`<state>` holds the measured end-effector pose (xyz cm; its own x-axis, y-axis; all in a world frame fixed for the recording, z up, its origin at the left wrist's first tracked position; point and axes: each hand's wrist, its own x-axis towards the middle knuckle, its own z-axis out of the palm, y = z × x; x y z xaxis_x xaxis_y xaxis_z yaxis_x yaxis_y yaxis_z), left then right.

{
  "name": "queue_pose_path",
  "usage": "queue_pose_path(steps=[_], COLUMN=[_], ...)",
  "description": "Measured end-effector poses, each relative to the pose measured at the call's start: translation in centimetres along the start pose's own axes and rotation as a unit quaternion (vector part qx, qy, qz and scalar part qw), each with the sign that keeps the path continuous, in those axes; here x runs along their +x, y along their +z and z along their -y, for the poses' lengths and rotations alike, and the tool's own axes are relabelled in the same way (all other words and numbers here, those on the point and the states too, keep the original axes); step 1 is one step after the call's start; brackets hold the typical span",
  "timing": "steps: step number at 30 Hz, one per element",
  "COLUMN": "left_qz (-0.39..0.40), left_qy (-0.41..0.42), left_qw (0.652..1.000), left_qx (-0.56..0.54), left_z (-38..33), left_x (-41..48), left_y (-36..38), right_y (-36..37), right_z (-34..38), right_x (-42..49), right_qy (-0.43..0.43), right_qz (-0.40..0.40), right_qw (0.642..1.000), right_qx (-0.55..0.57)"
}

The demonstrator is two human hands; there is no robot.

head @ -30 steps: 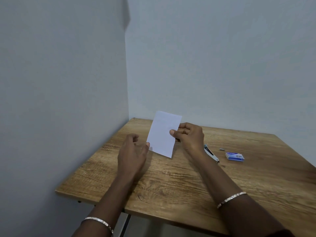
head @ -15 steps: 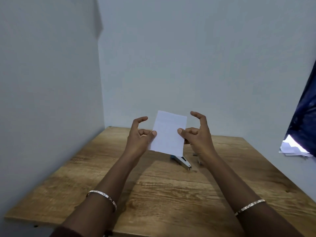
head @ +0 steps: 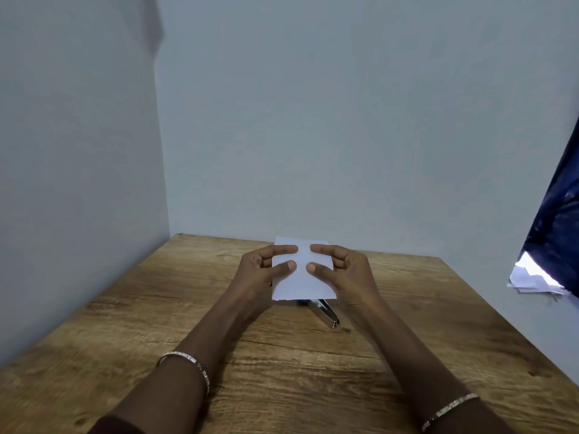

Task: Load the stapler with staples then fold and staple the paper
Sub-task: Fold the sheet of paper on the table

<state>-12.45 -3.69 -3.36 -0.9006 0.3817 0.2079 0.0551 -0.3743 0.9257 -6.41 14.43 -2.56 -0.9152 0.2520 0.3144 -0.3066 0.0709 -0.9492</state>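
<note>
Soft, even, rather dim light; faint shadows under the hands on the table point(head: 131, 333). Bright glare at 3 o'clock. Slight blur; wide-angle bending at edges.

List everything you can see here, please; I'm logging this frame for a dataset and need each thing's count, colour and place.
paper: one, white, held up above the table between both hands
stapler: one, silver, lying on the table just under the paper
table: one, brown wood grain, in the wall corner
dark cloth: one, navy, right edge
bracelets: two, silver, one per wrist
left hand: one, gripping the paper's left edge
right hand: one, gripping the paper's right edge
</note>
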Motion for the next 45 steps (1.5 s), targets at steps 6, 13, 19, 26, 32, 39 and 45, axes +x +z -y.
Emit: queue_pose_path(steps=[6, 13, 19, 26, 32, 39, 45], left_qz=[0.009, -0.033, -0.072, -0.103, -0.112, -0.075, 0.005], left_qy=[0.023, 0.064, 0.107, 0.063, 0.082, 0.06, -0.033], left_qw=[1.0, 0.991, 0.975, 0.99, 0.987, 0.988, 0.999], left_qx=[-0.001, 0.112, 0.18, 0.071, 0.087, 0.123, 0.031], left_z=[0.0, -0.1, 0.0, 0.0, 0.2, 0.3, 1.0], left_x=[-0.4, -0.2, 0.4, -0.1, 0.3, 0.9, 0.4], left_y=[0.4, 0.1, -0.2, 0.4, 0.2, -0.3, 0.5], right_y=[-0.4, -1.5, -1.5, -1.9, -1.3, -1.4, -1.2], right_z=[0.1, 1.0, 1.3, 0.8, 0.6, 1.3, 1.4], right_x=[-0.5, -0.5, -0.1, -0.1, -0.1, -0.3, -0.5], right_qy=[-0.042, -0.091, -0.117, 0.021, -0.008, -0.024, 0.004], right_qz=[-0.027, -0.06, -0.059, 0.015, 0.009, -0.024, 0.0], right_qw=[0.993, 0.975, 0.971, 0.991, 0.997, 0.999, 1.0], right_qx=[-0.104, -0.193, -0.2, -0.128, -0.082, -0.041, 0.006])
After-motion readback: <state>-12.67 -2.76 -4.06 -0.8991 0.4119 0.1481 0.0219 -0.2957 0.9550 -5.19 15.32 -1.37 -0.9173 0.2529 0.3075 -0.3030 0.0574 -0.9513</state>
